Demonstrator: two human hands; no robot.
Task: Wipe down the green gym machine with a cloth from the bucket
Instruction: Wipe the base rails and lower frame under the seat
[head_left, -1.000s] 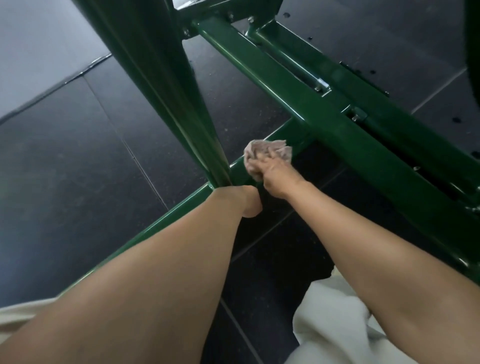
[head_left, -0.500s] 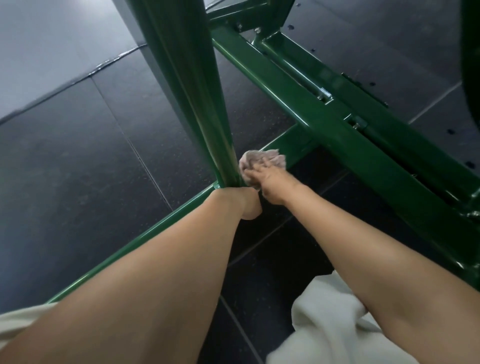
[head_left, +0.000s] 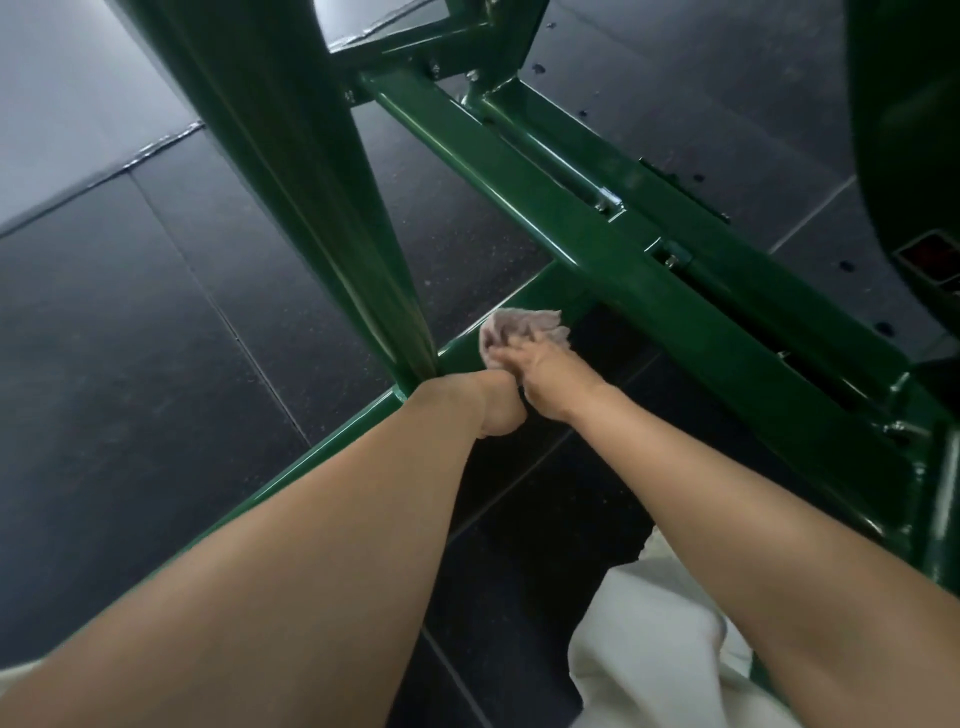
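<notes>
Cloth (head_left: 524, 327) first, since it is what I work with. In the head view it sits just above the middle of the frame, a pale, crumpled wad bunched under my right hand (head_left: 545, 379); the fingers are curled over it and press it onto the low crossbar (head_left: 561, 291) of the machine (head_left: 727, 332). The wad looks soft, light and limp; I judge it will fold round the bar's edges readily, and is best held bunched in the palm with loose ends tucked in so they do not drag. If it is damp from the bucket, which is not in view, it may slide easily on the glossy paint.

Left hand (head_left: 493, 410) lies just beside the right wrist, at the foot of the slanted post (head_left: 322, 208) near the middle of the frame; I see only its wrist and heel, the fingers being hidden, so I cannot tell whether it grips the post or merely rests there.

Machine parts fill the upper and right of the frame; it looks like stiff painted steel, heavy and smooth; I judge it will not shift under a wipe, though the bolts and brackets along the long rail (head_left: 519, 171) at upper right could snag the cloth. Dark floor (head_left: 130, 312) lies at the left; white fabric (head_left: 649, 649) at the bottom right.
</notes>
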